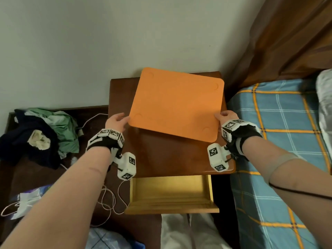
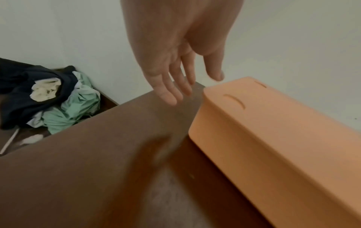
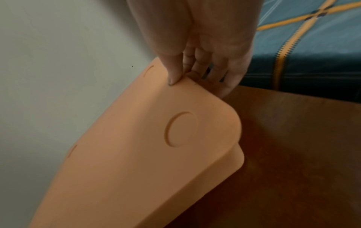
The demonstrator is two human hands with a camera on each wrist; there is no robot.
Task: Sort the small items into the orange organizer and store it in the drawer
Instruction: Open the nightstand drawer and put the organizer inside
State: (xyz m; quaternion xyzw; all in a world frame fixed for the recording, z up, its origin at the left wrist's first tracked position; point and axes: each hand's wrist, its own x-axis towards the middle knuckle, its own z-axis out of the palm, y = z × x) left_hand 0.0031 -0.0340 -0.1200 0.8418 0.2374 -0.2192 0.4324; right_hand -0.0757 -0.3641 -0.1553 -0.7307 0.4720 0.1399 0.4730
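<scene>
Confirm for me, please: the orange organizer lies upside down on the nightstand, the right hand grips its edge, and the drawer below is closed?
Not quite: the drawer is open, pulled out below the nightstand, as the head view shows. The rest holds: the orange organizer lies upside down and the right hand grips its edge.

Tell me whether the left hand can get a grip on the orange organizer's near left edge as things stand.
Probably yes. The left hand hovers open beside the orange organizer, fingers straight, with only bare nightstand top between them.

Organizer (image 1: 177,103) above nightstand (image 1: 172,159); open drawer (image 1: 170,193) in front; bed (image 1: 280,141) right; clothes (image 1: 41,135) left.
</scene>
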